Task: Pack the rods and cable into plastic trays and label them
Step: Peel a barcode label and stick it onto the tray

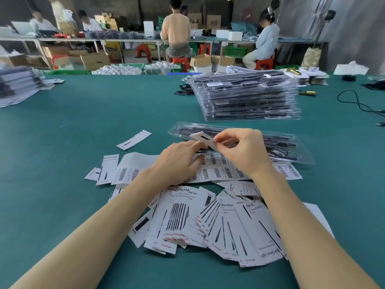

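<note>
A clear plastic tray (295, 147) holding black rods and a coiled cable lies on the green table just beyond my hands. A long sheet of barcode stickers (218, 170) lies in front of it. My right hand (243, 151) pinches a small white label (204, 139) lifted above the sheet. My left hand (179, 159) lies with straight fingers pressed on the sticker sheet, its fingertips close to the label. A heap of printed paper cards (208, 222) showing rod pictures lies between my forearms.
A tall stack of filled clear trays (248, 97) stands at the back right. One loose card (134, 139) lies to the left. Flat stacks (18, 86) sit far left, a black cable (354, 101) far right. People work at benches behind.
</note>
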